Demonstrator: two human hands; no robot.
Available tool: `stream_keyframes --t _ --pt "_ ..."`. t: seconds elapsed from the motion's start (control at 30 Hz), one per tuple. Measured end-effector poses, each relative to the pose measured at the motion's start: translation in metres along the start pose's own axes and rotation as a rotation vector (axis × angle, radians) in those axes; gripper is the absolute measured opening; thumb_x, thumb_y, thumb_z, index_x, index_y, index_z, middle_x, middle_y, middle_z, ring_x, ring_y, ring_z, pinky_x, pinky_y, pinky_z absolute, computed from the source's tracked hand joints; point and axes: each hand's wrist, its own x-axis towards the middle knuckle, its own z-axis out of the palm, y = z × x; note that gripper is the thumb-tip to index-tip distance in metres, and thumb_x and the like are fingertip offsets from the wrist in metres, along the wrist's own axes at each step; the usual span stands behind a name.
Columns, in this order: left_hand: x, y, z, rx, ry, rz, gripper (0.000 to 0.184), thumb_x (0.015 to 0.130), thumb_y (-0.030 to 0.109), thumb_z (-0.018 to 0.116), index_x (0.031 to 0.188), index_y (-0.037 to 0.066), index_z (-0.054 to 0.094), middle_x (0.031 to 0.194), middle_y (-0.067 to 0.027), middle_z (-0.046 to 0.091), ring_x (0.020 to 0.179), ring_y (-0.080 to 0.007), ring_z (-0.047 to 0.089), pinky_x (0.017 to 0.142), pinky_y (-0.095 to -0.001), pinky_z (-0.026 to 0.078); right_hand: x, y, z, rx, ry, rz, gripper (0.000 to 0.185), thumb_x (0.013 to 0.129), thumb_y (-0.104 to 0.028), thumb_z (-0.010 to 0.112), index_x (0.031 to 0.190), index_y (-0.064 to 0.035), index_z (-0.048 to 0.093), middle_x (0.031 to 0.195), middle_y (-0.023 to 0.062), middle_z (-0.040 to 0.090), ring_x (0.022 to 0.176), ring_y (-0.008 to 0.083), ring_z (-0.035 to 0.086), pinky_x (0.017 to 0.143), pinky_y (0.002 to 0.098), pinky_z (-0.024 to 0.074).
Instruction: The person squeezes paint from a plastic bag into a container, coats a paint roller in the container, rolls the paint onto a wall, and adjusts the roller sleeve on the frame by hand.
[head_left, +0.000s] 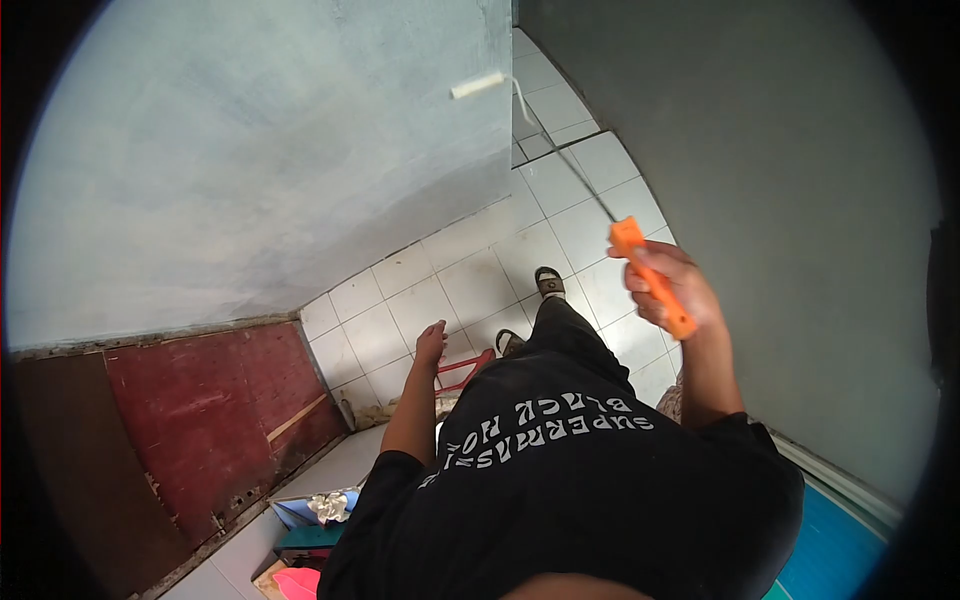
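My right hand (665, 285) is wrapped round the orange handle of a paint roller (652, 277). The roller's thin metal rod runs up and to the left, and its narrow white sleeve (477, 86) is in front of the pale blue-grey wall (270, 150). Whether the sleeve touches the wall I cannot tell. My left hand (431, 343) hangs low over the tiled floor, near a red frame (465, 370), with its fingers partly curled; whether they hold anything cannot be made out.
White floor tiles (470, 285) lie around my sandalled feet. A darker grey wall (800, 200) rises at the right. Dark red boards (210, 410) stand at the lower left, above a blue box (295, 513) and a pink item (297, 582). A blue surface (825, 545) is at the lower right.
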Motion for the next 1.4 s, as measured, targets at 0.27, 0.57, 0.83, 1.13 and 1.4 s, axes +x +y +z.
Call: stream_keyframes --t 0.27,0.57,0.83,1.13,1.4 --pt "-0.019 0.025 0.024 0.026 -0.014 0.102 0.053 0.087 0.052 0.055 0.126 0.017 0.055 0.114 -0.0068 0.058 0.098 -0.0203 0.053 0.074 -0.0390 0.042 0.202 0.092 -0.049 -0.021 0.170 0.137 0.021 0.094 -0.022 0.053 0.096 -0.0010 0.049 0.065 0.0032 0.050 0.047 0.0106 0.045 0.041 0.0240 0.0355" --pt "0.001 0.002 0.024 0.072 -0.084 0.034 0.056 0.085 0.054 0.056 0.126 0.017 0.054 0.116 -0.0073 0.058 0.096 -0.0199 0.052 0.072 -0.0385 0.041 0.036 0.028 -0.040 -0.010 0.013 -0.010 0.028 0.092 -0.020 0.055 0.108 0.0031 0.052 0.063 0.0032 0.048 0.039 0.0094 0.040 0.035 0.0234 0.0307" --pt "-0.006 0.049 0.039 0.088 -0.033 0.082 0.050 0.086 0.051 0.057 0.120 0.015 0.059 0.103 -0.0044 0.059 0.084 -0.0161 0.052 0.066 -0.0341 0.041 0.085 0.051 -0.057 -0.075 0.056 0.079 0.026 0.093 -0.021 0.054 0.105 0.0013 0.051 0.064 0.0032 0.050 0.041 0.0099 0.043 0.037 0.0243 0.0338" --pt "-0.014 0.046 0.040 0.018 0.030 0.105 0.044 0.087 0.048 0.058 0.112 0.012 0.063 0.090 -0.0016 0.059 0.073 -0.0124 0.051 0.059 -0.0313 0.041 0.214 0.115 -0.112 -0.032 0.178 0.238 0.023 0.096 -0.025 0.050 0.098 -0.0024 0.048 0.066 0.0030 0.050 0.045 0.0099 0.045 0.039 0.0223 0.0367" --pt "-0.009 0.021 0.031 -0.076 0.001 0.068 0.055 0.086 0.054 0.056 0.125 0.016 0.055 0.112 -0.0068 0.059 0.097 -0.0209 0.054 0.074 -0.0387 0.042 0.177 0.154 -0.133 -0.576 0.186 0.485 0.031 0.094 -0.039 0.052 0.097 -0.0086 0.047 0.065 0.0050 0.052 0.045 0.0123 0.047 0.038 0.0260 0.0352"
